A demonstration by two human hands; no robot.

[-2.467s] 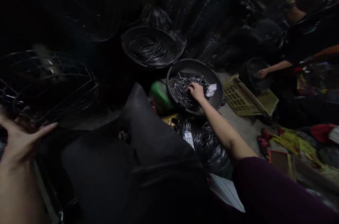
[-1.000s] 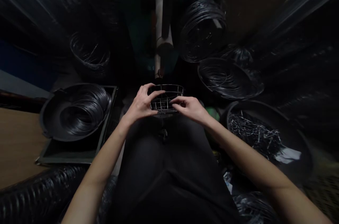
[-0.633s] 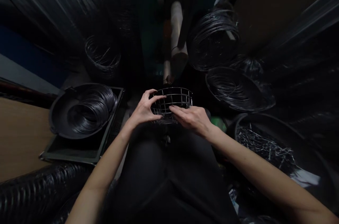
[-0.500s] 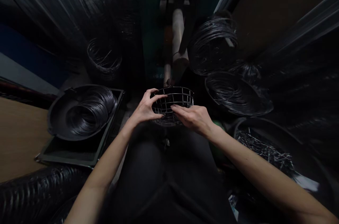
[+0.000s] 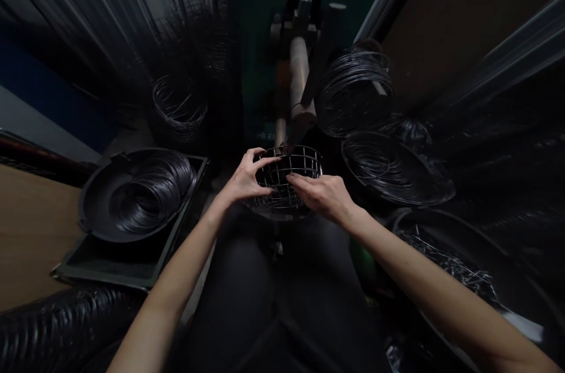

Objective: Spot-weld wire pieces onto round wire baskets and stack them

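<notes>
Wire basket: squarely between both hands, widest side to side
Left hand: clasping its left end
Right hand: equally near, fingers at its near side, grip unclear

wire basket partly behind fingers

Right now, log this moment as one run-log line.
left grip: holding wire basket | right grip: at its near right, contents unclear | left side: wire coil in black basin | right side: loose wire pieces
</notes>
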